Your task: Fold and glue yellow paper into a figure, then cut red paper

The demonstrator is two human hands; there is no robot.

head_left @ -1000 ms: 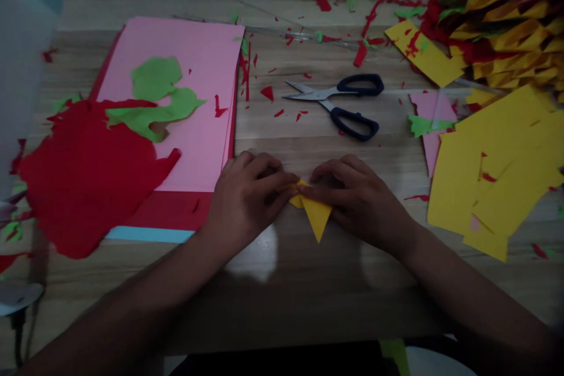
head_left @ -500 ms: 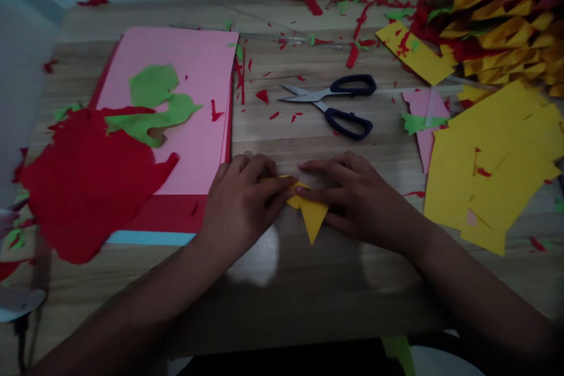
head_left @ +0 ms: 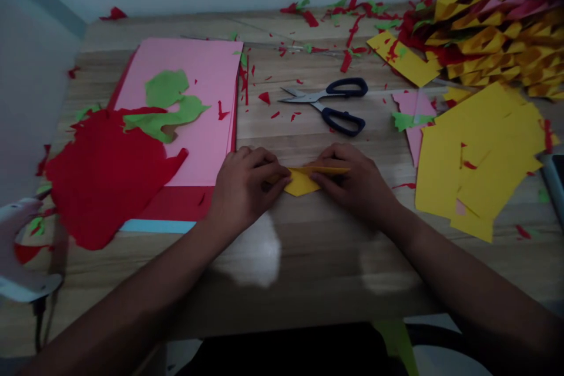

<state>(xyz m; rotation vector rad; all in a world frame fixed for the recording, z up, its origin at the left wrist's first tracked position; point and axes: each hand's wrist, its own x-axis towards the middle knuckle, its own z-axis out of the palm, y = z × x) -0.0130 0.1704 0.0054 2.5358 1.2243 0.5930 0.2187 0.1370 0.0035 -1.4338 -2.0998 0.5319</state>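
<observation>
Between my two hands is a small folded piece of yellow paper [head_left: 302,183], held just above or on the table. My left hand [head_left: 247,185] pinches its left end between thumb and fingers. At the right end, my right hand [head_left: 352,183] is closed on it, thumb in front, with a narrow folded flap lying along the fingers. Parts of the paper are hidden behind the fingers. Beyond the hands lie scissors [head_left: 315,97] with dark blue handles, blades parted and pointing left.
To the left, a stack of pink sheets [head_left: 198,153] bears green scraps [head_left: 167,87] and a large red paper cutout [head_left: 106,176]. Yellow sheets [head_left: 497,147] lie to the right, below a heap of folded yellow pieces [head_left: 506,41]. A white corded device [head_left: 22,252] stands at the left edge.
The yellow flap that pointed down toward me is now folded up along my right hand's fingers. My right hand has shifted slightly left and up. The camera view has moved a little.
</observation>
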